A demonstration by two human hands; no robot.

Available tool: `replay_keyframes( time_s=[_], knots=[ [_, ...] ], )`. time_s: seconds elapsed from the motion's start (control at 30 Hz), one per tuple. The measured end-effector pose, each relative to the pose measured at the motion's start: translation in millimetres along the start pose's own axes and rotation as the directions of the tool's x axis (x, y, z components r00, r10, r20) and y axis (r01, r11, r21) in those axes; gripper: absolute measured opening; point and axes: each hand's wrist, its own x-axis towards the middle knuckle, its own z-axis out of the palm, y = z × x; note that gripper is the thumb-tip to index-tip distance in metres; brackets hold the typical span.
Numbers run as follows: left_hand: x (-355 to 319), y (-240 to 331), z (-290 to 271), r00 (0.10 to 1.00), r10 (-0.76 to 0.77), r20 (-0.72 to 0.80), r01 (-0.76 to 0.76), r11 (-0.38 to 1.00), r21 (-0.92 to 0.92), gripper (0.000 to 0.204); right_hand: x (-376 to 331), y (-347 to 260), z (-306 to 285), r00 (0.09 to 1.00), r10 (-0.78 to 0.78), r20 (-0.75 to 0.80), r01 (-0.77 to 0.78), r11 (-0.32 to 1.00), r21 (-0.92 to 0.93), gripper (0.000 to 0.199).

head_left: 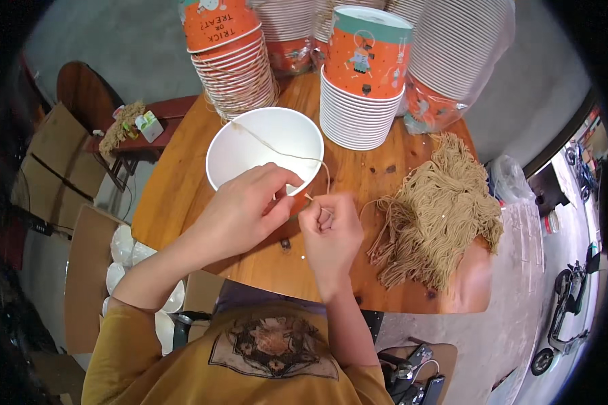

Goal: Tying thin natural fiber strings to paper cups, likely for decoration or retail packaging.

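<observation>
Both hands close together over the wooden table (pixel 182 189): left hand (pixel 240 209) gripping white bucket's rim (pixel 263 152), right hand (pixel 331 233) pinching twine (pixel 287 154).

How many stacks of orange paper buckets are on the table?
2 clear ones: a stack at the back left and a stack at the back middle. More wrapped stacks behind may be partly hidden.

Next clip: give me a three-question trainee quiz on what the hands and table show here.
1. True or false: the left hand grips the rim of the white paper bucket.
2. What does the right hand pinch? A) scissors B) a thin tan string C) a lid
3. On which side of the hands does the pile of tan strings lie?

Key: 1 true; 2 B; 3 the person's right.
</observation>
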Motion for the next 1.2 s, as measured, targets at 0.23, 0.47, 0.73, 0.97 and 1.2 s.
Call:
replay_keyframes(
  time_s=[0.23,0.47,0.73,0.97,1.2],
  knots=[
    [1.4,8.5,-3.7,0.991,-0.103,0.082,0.109,0.991,-0.073,0.027,3.6,-5.4,-4.1,0.999,-0.049,-0.003,0.048,0.995,-0.091,0.021],
    [-0.5,15.3,-4.5,0.932,0.359,-0.057,-0.335,0.91,0.245,0.021,1.7,-23.5,-23.0,0.966,0.188,0.18,-0.218,0.962,0.166,0.016],
    [2.0,3.7,2.2,0.902,0.431,-0.004,-0.409,0.858,0.312,0.022,3.2,-28.4,-33.4,0.898,0.247,0.365,-0.379,0.856,0.352,0.006],
    [1.0,10.1,-5.6,0.83,0.554,0.063,-0.548,0.792,0.269,0.036,2.4,-25.5,-39.1,0.873,0.272,0.405,-0.436,0.808,0.397,0.007],
    [-2.3,3.3,-4.9,0.776,0.626,0.083,-0.607,0.704,0.369,0.026,1.3,-25.7,-45.6,0.832,0.307,0.463,-0.491,0.795,0.356,0.009]
  ],
)
